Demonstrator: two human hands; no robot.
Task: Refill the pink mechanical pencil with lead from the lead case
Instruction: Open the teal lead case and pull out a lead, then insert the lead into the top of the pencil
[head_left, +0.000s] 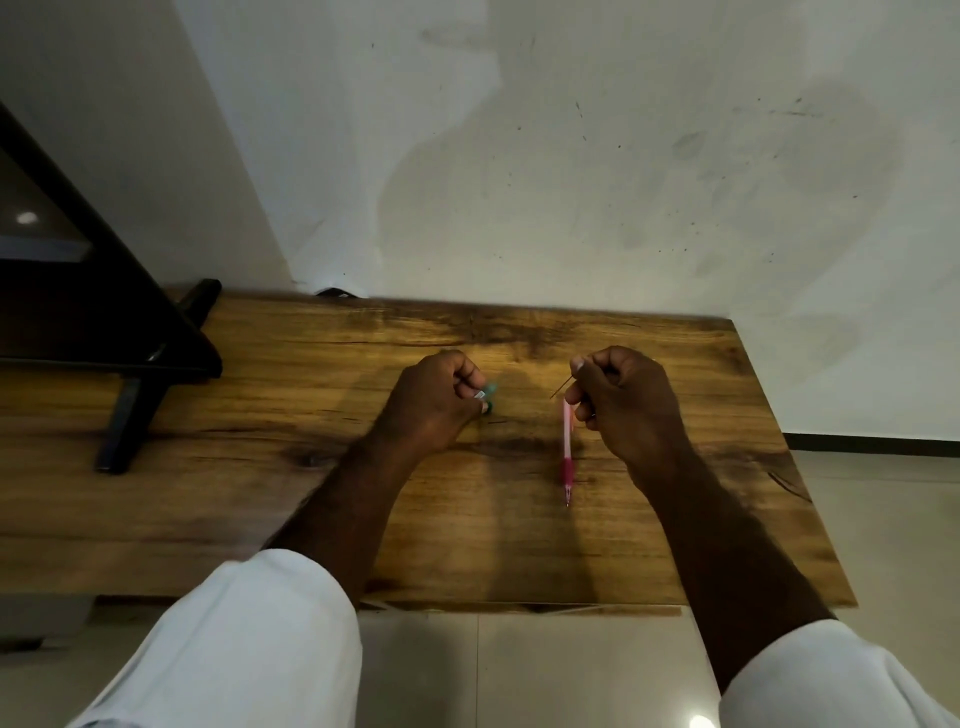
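Head view: left hand (434, 402) curled round teal lead case (487, 395), mid-desk (249, 415). Thin lead (560, 389) pinched by right hand (623, 402) thumb and forefinger. Same hand grips pink mechanical pencil (567, 452), tip toward near edge.

Left hand (434, 402) grips the lead case (485, 397); right hand (623, 400) holds pink pencil (567, 452) and lead (561, 388)

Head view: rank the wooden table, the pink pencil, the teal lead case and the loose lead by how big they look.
1. wooden table
2. pink pencil
3. Unsure: the lead case is mostly hidden in the left hand, and the lead is a short thin line; their visible parts look alike in length.
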